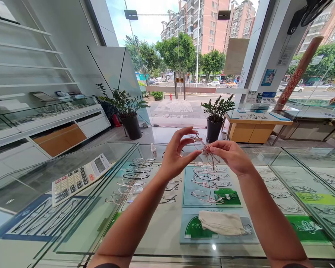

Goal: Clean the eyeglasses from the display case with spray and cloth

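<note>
- We see the near edge of the glass bench (pixel 153 234) run across below our forearms, its far edge beyond the hands
- Above the bench the air around our hands is open, with floor showing past the far edge between two potted plants (pixel 130 124)
- On our left the calculator (pixel 80 178) lies slanted on the glass, and a small bottle (pixel 153 151) stands near the far edge
- Our left forearm covers part of the left rows of frames (pixel 136 174), and both elbows are cut off at the bottom
- Thin clear rims blend into the background, so we cannot make out every part of the glasses (pixel 202 142)
- The glasses are raised between our hands, well above the cloth (pixel 222 222)
- Our right hand (pixel 231 156) pinches them with thumb and fingertips
- Our left hand (pixel 177 150) curves about one lens, thumb and fingers apart; we cannot tell whether it grips
</note>
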### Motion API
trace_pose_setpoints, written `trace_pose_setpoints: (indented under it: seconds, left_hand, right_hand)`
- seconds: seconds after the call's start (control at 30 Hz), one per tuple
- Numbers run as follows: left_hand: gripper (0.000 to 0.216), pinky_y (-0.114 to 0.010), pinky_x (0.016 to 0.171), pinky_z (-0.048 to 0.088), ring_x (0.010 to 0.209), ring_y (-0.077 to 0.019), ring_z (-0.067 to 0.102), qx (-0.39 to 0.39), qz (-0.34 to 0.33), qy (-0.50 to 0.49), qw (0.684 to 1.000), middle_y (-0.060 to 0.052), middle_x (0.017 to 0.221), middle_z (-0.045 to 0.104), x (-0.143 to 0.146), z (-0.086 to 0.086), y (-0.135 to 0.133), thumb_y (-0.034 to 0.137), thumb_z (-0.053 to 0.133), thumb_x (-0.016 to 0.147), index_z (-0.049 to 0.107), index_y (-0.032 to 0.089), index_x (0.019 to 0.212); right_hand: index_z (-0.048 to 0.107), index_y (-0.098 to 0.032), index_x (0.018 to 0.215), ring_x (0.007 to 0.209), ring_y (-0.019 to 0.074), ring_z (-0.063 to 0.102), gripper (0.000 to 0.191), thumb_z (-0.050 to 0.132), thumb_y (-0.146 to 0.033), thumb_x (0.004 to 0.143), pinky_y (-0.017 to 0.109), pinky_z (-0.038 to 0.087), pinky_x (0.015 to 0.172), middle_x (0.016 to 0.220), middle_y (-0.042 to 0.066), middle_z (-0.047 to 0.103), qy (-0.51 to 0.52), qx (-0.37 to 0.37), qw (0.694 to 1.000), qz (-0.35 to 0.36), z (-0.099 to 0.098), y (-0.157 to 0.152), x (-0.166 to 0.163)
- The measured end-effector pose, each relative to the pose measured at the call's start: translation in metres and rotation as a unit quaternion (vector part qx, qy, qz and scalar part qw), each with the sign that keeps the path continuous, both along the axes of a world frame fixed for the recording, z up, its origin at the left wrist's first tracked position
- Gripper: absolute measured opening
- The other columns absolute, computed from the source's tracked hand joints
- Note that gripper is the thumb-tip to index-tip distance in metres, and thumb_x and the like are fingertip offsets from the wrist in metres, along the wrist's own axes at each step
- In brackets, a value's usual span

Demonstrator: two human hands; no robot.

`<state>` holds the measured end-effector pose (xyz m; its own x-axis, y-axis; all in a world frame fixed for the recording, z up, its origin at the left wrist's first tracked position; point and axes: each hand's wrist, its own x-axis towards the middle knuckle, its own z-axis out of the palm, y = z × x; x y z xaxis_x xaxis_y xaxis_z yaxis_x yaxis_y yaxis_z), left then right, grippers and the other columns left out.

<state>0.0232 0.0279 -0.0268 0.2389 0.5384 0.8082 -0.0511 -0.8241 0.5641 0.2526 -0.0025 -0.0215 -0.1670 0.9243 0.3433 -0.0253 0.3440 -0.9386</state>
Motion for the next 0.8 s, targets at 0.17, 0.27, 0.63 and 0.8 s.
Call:
trace_pose_setpoints:
  seconds: [0.17,0.27,0.63,0.8]
  left_hand:
    - [0.015,-0.031,0.072,0.056,0.076,-0.0152,0.063,0.071,0.221,-0.015,0.973,-0.002,0.088,0.069,0.007,0.003,-0.016,0.036,0.078,0.096,0.075,0.023,0.105]
    - [0.027,-0.028,0.055,0.041,0.059,-0.0130,0.051,-0.052,0.141,0.073,0.986,0.000,0.066,0.063,0.011,0.002,-0.023,0.044,0.070,0.101,0.080,0.021,0.089]
    - [0.039,-0.027,0.052,0.023,0.053,-0.0104,0.034,-0.220,0.111,0.078,0.966,0.005,0.054,0.042,0.001,-0.002,0.005,0.057,0.080,0.087,0.083,0.019,0.087]
    - [0.025,-0.028,0.054,0.026,0.054,-0.0118,0.036,-0.204,0.156,0.162,0.953,0.005,0.055,0.041,-0.020,-0.001,0.029,0.044,0.074,0.088,0.083,0.020,0.088]
  right_hand:
    - [0.086,-0.026,0.100,0.102,0.0254,0.081,0.023,0.084,-0.047,0.090,0.048,0.063,0.101,0.108,0.007,0.087,-0.006,0.060,0.989,-0.133,-0.003,-0.001,-0.010]
    - [0.084,-0.025,0.099,0.105,0.0270,0.080,0.021,0.078,-0.045,0.095,0.048,0.063,0.100,0.114,0.008,0.086,-0.056,0.117,0.977,-0.167,-0.006,-0.006,-0.023]
    - [0.076,-0.026,0.131,0.133,0.0312,0.071,0.032,0.065,-0.026,0.101,0.053,0.055,0.115,0.141,0.012,0.077,-0.218,0.232,0.927,-0.198,-0.018,-0.016,-0.057]
    - [0.078,-0.027,0.117,0.111,0.0303,0.077,0.021,0.066,-0.029,0.099,0.052,0.060,0.098,0.117,0.009,0.082,-0.236,0.178,0.938,-0.182,-0.013,-0.018,-0.050]
